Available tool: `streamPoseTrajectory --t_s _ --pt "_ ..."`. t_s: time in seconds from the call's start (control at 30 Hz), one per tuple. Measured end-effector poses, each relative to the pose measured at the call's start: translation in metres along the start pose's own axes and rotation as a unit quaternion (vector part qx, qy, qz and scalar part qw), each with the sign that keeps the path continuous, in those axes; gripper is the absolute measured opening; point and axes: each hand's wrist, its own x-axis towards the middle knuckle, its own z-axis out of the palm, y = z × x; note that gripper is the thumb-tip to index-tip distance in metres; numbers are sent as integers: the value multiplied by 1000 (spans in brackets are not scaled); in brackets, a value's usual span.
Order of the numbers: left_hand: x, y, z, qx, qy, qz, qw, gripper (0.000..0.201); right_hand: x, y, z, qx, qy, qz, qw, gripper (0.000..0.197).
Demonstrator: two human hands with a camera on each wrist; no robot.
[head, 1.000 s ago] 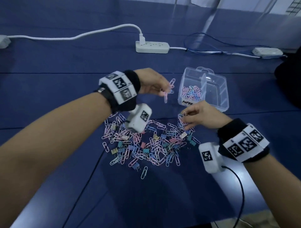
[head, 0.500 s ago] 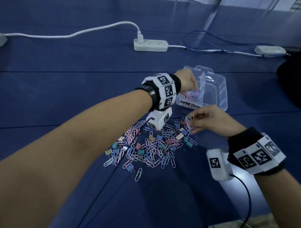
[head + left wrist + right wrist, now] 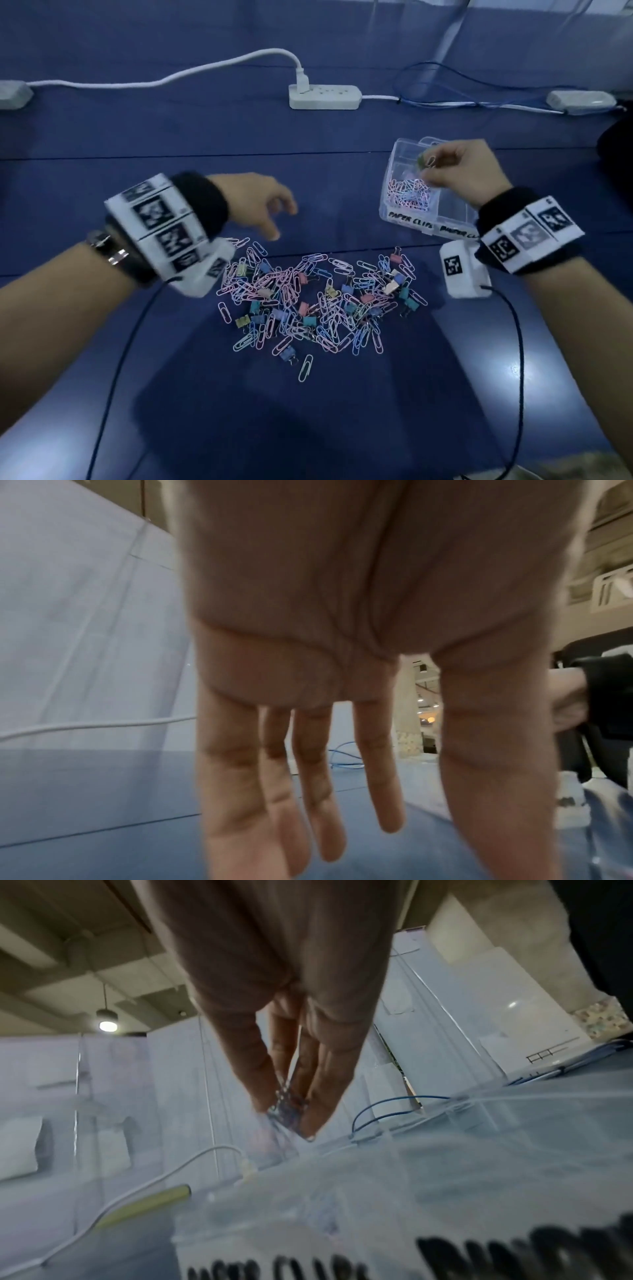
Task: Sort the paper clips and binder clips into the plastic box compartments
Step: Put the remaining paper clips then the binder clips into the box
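A clear plastic box labelled PAPER CLIPS stands at the right, with pink and blue paper clips in its left compartment. My right hand hovers over that box and pinches a few small clips, one of them greenish. The right wrist view shows the same pinch, clips between the fingertips. A loose pile of paper clips and binder clips lies mid-table. Over the pile's upper left edge my left hand is empty, its straight fingers spread above the blue table.
A white power strip and its cord lie at the back, with blue cable and a white adapter to the right. Black wrist-camera cables trail over the near table. A dark object sits at the right edge.
My left hand left the box and swung back left over the pile, now empty. My right hand rose from the pile to the box, carrying clips.
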Motion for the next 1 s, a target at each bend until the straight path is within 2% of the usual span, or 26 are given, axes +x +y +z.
streamPoseTrajectory --t_s 0.07,0.13,0.27,0.6,0.7,0.83,0.9,1.0 --pt "-14 -20 7 5 6 -36 999 54 4 2 7 -69 -32 2 997 25" --pt "-21 -35 15 -12 7 -64 998 57 2 2 12 -128 -50 -1 990 23" --pt "-22 -50 27 -41 7 -81 996 61 -1 1 17 -154 -48 2 987 15" --pt "-17 -28 41 -81 4 -6 997 28 -10 1 21 -133 -57 -18 989 12" --pt "-20 -21 40 -98 -14 19 995 29 -14 2 22 -139 -62 -26 988 18" --pt "-22 -14 45 -85 -26 38 995 39 -27 -7 31 -130 -3 -76 989 17" --pt "-21 -12 49 -66 -14 41 997 37 -43 -17 41 -122 -44 -121 984 17" --pt "-18 -9 51 -77 13 45 996 24 -72 -34 63 -155 -215 -155 952 9"
